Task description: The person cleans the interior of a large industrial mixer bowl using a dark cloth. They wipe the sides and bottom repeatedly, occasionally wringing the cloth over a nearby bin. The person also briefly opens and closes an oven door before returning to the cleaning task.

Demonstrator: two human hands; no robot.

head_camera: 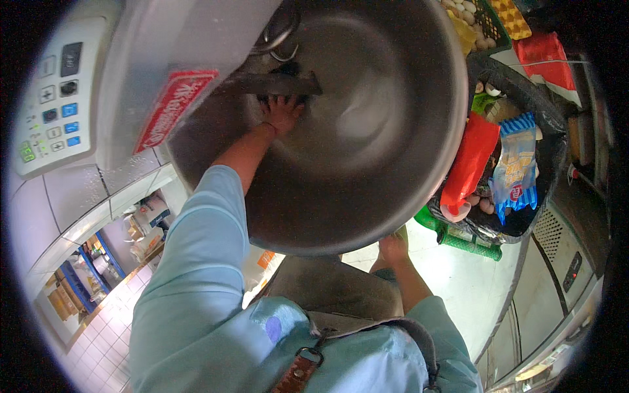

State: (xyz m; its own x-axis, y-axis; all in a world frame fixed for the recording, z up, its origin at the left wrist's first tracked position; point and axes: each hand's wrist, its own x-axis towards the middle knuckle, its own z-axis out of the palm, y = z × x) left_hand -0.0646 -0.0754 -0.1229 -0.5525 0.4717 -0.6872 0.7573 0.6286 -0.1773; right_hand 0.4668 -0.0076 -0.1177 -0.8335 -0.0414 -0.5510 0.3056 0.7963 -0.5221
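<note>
My left hand (282,116) reaches down into the large metal bowl (314,206) of a dough mixer, fingers spread, beside a dark metal bar (275,84). Something black shows around the fingertips; whether it is shadow or an object is unclear. Above the bar, a curved metal mixing hook (282,39) comes down from the mixer head (196,39). The bowl's floor looks bare and dull, with a bright reflection. Outside the near right rim is my right hand (393,249), next to a yellow-green thing (402,236) mostly hidden by the bowl. Its grip cannot be made out.
A control panel (59,98) with buttons and lit displays sits on the left. On the right, a bin with a black liner (550,182) holds eggshells, a red wrapper (469,162) and a blue-striped plastic bag (516,162). Behind it stands a basket of eggs (496,19).
</note>
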